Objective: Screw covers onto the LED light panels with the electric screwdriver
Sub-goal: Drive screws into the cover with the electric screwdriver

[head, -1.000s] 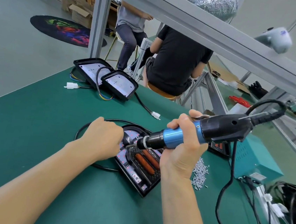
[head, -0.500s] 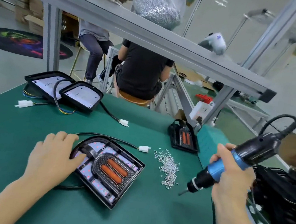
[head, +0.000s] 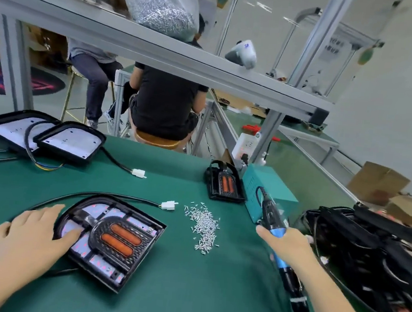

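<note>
Green-matted counter (head: pixel 165 291) in a workshop, left hand (head: pixel 31 235) flat and released on the LED light panel (head: pixel 112 237) near the counter's left edge, right hand (head: pixel 286 244) grasping the electric screwdriver (head: pixel 281 242) toward the right edge, loose screws (head: pixel 203 228) between them, aluminium shelf (head: pixel 159 54) overhead, two seated people beyond the far edge.

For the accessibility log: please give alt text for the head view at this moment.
A person's left hand rests with straight fingers on a black LED light panel with two orange lenses on a green table mat. The right hand grips a blue-and-black electric screwdriver off to the side. A loose pile of small silver screws lies between them.
</note>
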Demonstrator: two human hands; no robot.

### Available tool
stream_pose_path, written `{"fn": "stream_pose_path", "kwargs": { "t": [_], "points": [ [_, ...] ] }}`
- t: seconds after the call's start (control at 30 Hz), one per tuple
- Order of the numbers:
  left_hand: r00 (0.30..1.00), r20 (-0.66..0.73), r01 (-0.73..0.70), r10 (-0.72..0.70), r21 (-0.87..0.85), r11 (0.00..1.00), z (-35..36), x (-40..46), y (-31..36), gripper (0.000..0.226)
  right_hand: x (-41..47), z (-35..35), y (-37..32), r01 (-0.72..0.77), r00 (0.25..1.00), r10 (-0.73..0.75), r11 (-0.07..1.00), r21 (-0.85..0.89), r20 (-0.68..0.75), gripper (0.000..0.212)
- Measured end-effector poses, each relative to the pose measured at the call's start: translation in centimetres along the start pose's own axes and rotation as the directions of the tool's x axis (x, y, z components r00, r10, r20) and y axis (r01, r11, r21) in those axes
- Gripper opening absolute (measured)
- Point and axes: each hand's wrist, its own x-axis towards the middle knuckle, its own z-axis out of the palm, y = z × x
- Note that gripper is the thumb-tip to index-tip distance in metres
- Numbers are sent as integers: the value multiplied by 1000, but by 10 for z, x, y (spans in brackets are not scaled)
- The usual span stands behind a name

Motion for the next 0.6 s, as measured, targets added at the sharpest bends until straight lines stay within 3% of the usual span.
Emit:
{"fn": "stream_pose_path", "kwargs": {
  "t": [0.07,0.17,0.37,0.6],
  "points": [
    [999,39,-37,36,15,999,-1,4,-3,71,5,11,3,14,1000,-11,974,-225,15,56],
    [997,61,-56,56,3,998,-2,5,-6,63,9,29,6,26,999,-31,916,-400,-7,55],
    [999,42,-28,32,-94,995,0,6,-10,69,14,38,1,53,994,-95,824,-564,-45,51],
    [998,31,-47,51,-120,992,-1,1,-7,69,18,48,3,58,992,-115,772,-633,-50,58]
  ]
}}
